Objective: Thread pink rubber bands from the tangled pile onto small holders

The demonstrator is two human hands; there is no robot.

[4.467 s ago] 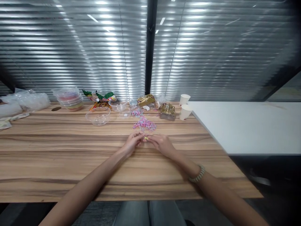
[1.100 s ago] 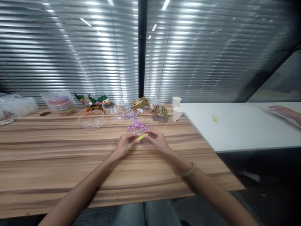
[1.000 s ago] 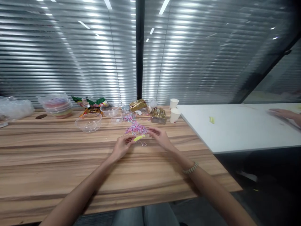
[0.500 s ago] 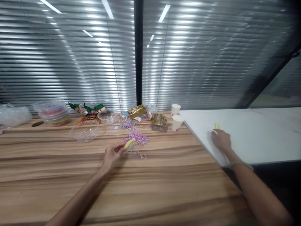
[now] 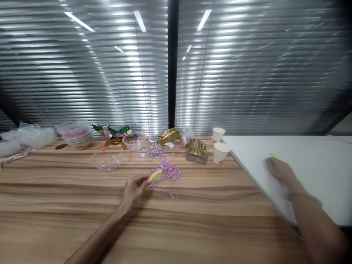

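Left hand [image 5: 131,191]: thumb and index fingers [image 5: 143,178] closed in a pinch on the near end of the yellow strip [image 5: 156,175], probably gripped there to leave the far end free. Strip points to 2 o'clock, tip at the edge of the band pile [image 5: 171,171]; touching or not, can't tell. Pile probably sits mid-counter for easy reach; loose band [image 5: 175,196] just off it, at 3 to 4 o'clock from the hand.

Right hand [image 5: 282,173]: far out at 3 o'clock, over the white counter [image 5: 324,176], yellow piece [image 5: 274,156] at its far side. Blurred, fingertips hidden; can't tell if spread or pinching.

Further out on the wood counter [image 5: 68,212], likely pushed back for working room: paper cups [image 5: 220,153] and gold pack [image 5: 197,151] at 2 o'clock, clear bowl [image 5: 106,168] at 11, tub stack [image 5: 77,137] at 10 to 11.
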